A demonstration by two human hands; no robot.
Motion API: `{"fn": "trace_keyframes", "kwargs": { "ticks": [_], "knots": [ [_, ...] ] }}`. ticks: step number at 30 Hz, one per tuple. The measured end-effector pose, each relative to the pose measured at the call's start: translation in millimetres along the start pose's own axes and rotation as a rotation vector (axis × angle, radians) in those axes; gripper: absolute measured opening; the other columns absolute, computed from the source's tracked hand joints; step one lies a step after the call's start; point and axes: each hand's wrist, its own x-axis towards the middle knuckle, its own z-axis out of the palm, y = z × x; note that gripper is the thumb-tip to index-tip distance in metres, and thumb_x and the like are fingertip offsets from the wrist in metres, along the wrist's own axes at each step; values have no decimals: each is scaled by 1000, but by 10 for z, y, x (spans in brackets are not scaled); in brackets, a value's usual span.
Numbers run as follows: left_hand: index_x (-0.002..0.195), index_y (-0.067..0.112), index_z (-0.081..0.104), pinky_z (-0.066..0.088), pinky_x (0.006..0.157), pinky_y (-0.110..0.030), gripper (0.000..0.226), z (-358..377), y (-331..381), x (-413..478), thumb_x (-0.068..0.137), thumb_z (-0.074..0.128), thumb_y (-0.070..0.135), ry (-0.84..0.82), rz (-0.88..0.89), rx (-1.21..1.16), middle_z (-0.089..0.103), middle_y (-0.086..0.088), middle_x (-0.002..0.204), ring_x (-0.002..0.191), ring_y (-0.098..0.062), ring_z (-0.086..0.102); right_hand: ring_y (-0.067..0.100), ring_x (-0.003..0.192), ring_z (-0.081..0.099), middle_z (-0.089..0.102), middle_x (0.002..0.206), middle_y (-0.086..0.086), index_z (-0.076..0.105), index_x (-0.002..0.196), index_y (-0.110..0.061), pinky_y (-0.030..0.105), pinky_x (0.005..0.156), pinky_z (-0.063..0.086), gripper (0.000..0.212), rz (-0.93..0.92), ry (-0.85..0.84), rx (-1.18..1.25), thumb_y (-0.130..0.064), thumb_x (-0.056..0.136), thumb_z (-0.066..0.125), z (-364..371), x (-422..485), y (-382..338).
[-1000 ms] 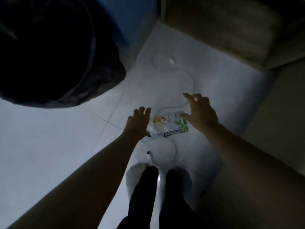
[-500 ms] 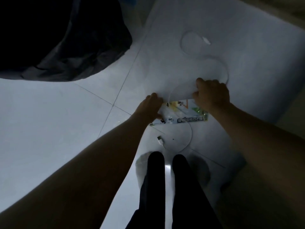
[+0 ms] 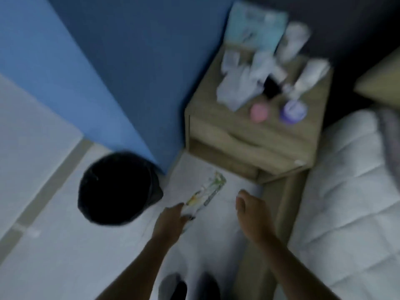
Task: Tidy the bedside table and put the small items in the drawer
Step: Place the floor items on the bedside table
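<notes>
The view is blurred. My left hand (image 3: pixel 171 224) pinches the lower end of a flat printed packet (image 3: pixel 205 193) and holds it up over the white floor. My right hand (image 3: pixel 253 215) hangs beside the bed frame with its fingers curled; a faint thin line of the white cable (image 3: pixel 226 200) seems to run from it. The wooden bedside table (image 3: pixel 249 137) stands ahead with its drawer closed. Its top carries white crumpled wrappers (image 3: pixel 238 87), a pink round item (image 3: pixel 259 112), a purple jar (image 3: pixel 293 110), white bottles (image 3: pixel 311 74), a black item (image 3: pixel 270 87) and a pale blue pack (image 3: pixel 255 29).
A black-lined bin (image 3: pixel 116 189) stands on the floor at the left, against the blue wall (image 3: pixel 119 61). The bed with a white quilt (image 3: pixel 357 191) fills the right side. My feet (image 3: pixel 190 286) are at the bottom edge.
I have risen from crouching over the floor, so the view now takes in the bedside table and bin. My left hand lifted the packet off the floor; my right hand came up from the cable loop.
</notes>
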Motion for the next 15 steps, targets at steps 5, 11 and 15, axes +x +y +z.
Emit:
{"fn": "trace_keyframes", "kwargs": {
  "ticks": [5, 11, 15],
  "knots": [
    [128, 9, 50, 47, 70, -14, 42, -1313, 1322, -653, 89, 60, 20, 147, 186, -216, 62, -9, 120, 100, -22, 62, 33, 74, 63, 67, 76, 15, 61, 79, -13, 34, 66, 46, 35, 12, 258, 188, -29, 84, 30, -1830, 183, -820],
    [142, 7, 32, 37, 105, -36, 56, -2443, 2671, -799, 92, 57, 13, 313, 285, -252, 43, -17, 145, 134, -34, 42, 42, 78, 60, 67, 81, 21, 57, 81, -12, 36, 63, 39, 28, 31, 392, 211, -25, 87, 34, -3368, 900, -1131],
    [144, 3, 29, 29, 112, -36, 62, -2771, 3389, -516, 90, 59, 10, 352, 345, -284, 35, -17, 151, 139, -32, 34, 39, 72, 57, 59, 68, 13, 41, 72, -19, 31, 59, 29, 21, 14, 388, 199, -15, 93, 38, -3888, 1529, -1138]
  ]
}}
